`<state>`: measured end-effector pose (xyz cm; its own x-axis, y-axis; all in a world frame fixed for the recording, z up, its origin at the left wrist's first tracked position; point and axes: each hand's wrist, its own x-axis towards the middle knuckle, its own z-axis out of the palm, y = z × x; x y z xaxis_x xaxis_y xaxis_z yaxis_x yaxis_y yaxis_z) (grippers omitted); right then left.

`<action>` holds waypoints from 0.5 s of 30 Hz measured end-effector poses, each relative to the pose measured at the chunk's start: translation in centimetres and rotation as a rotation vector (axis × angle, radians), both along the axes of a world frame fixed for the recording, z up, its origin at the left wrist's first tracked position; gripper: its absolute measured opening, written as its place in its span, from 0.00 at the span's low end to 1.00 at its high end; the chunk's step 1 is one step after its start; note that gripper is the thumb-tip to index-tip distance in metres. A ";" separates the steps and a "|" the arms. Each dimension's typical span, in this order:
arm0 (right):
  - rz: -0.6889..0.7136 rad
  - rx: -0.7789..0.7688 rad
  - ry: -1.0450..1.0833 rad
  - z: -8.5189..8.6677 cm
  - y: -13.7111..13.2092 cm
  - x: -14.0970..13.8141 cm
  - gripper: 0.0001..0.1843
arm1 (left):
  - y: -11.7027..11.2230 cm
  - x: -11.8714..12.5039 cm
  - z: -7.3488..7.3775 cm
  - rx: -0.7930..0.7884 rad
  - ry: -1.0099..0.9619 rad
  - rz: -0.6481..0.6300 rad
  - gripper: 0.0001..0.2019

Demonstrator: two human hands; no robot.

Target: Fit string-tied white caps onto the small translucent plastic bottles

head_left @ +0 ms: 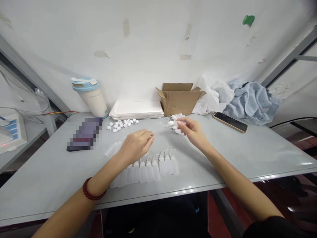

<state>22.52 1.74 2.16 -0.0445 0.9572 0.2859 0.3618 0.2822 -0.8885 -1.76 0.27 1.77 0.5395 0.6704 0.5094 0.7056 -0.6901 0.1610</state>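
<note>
My left hand (pixel 136 144) hovers over the table's middle with fingers curled around a small clear plastic bottle (pixel 112 148) that sticks out to its left. My right hand (pixel 192 130) is pinched on a small white cap piece (pixel 176 123) beside a little heap of the same white parts (pixel 173 117). Below both hands lies a row of several small clear bottles with looped caps (pixel 148 168), side by side near the front edge. A scatter of small white caps (pixel 122 124) lies farther back on the left.
On the grey table (pixel 247 152) stand a lidded cup (pixel 91 97), a stack of white sheets (pixel 136 109), an open cardboard box (pixel 178 98), plastic bags and a blue cloth (pixel 250 99). A phone (pixel 230 122) lies right; a dark blurred object (pixel 85 134) left.
</note>
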 end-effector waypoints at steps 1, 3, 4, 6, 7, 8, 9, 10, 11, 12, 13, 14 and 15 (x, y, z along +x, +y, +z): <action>-0.081 0.060 -0.045 -0.1 0.5 0.6 0.18 | 0.2 -0.3 0.1 -0.008 0.002 0.037 0.11; -0.200 0.146 -0.164 -0.4 1.7 1.9 0.15 | 0.7 -0.8 0.3 -0.021 -0.003 0.106 0.11; -0.230 0.169 -0.220 -0.7 2.2 2.5 0.14 | 1.0 -1.1 0.4 -0.032 -0.007 0.140 0.11; -0.235 0.214 -0.299 -1.2 3.2 3.5 0.13 | 1.5 -1.6 0.7 -0.057 -0.019 0.209 0.12; -0.226 0.219 -0.322 -1.5 3.6 3.9 0.13 | 1.7 -1.9 0.8 -0.067 -0.028 0.242 0.12; -0.213 0.214 -0.335 -1.7 3.9 4.2 0.14 | 2.0 -2.3 0.9 -0.072 -0.038 0.272 0.13; -0.198 0.204 -0.342 -2.0 4.1 4.3 0.14 | 2.3 -2.6 1.0 -0.072 -0.050 0.302 0.13; -0.185 0.193 -0.349 -2.1 4.3 4.4 0.15 | 2.5 -3.0 1.1 -0.066 -0.060 0.333 0.13; -0.172 0.186 -0.357 -2.3 4.4 4.4 0.15 | 2.8 -3.5 1.2 -0.061 -0.068 0.364 0.13; -0.160 0.184 -0.369 -2.4 4.5 4.4 0.15 | 3.2 -3.9 1.3 -0.058 -0.075 0.395 0.13; -0.151 0.186 -0.383 -2.4 4.5 4.4 0.14 | 3.5 -4.4 1.4 -0.061 -0.079 0.423 0.13; -0.147 0.194 -0.394 -2.4 4.5 4.4 0.14 | 3.8 -4.9 1.4 -0.068 -0.083 0.452 0.13; -0.149 0.206 -0.401 -2.4 4.5 4.4 0.14 | 4.1 -5.3 1.5 -0.077 -0.083 0.480 0.13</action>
<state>26.95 6.26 -0.21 -0.0571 0.8865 0.4591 0.7146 0.3574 -0.6013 -7.08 4.34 3.28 0.1200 0.8706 0.4770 0.9238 -0.2739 0.2675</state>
